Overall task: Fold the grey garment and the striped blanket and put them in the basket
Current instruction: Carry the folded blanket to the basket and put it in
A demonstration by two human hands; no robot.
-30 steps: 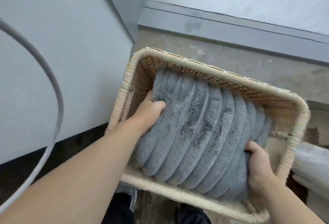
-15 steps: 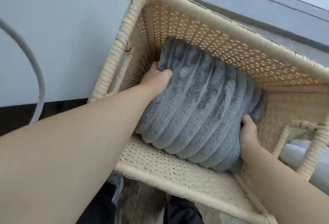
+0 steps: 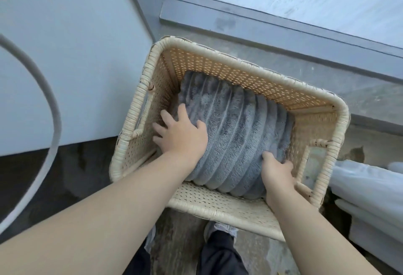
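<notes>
Step in hand: stowing. The folding of this piece looks done.

Blanket (image 3: pixel 235 135): grey plush, ribbed, the ribs reading as stripes. It is folded to a thick bundle and lies inside the basket (image 3: pixel 250 67), up against the far wall, with bare weave showing along the near side. It sits low in the basket, well below the rim.

Left hand (image 3: pixel 181 135): palm on the bundle's left end, fingers (image 3: pixel 182 112) spread and fairly straight. It is released, pressing rather than holding, between the bundle and the left wall.

Right hand (image 3: pixel 275 172): at the near right corner of the bundle. The thumb lies over the top and the other fingers curl down round the corner beside the right wall, so it is grasping the blanket.

Grey garment: not visible. It may lie under the bundle or out of view; cannot tell.

Basket stands on the floor (image 3: pixel 349 91), just beside the wall (image 3: pixel 76 56). White cloth (image 3: pixel 370 187) lies at the right edge, outside the basket.

Judgement: the task is about half done, or near done if the garment is already underneath.

Next move calls for:
- letting go with the right hand without dragging the corner open
- a flat press to seat the bundle level
- lifting both hands straight up, clear of the rim
- leaving the near space open if the garment is to follow

Risk: the plush is springy, so the fold may bulge or unroll once the pressure comes off.
</notes>
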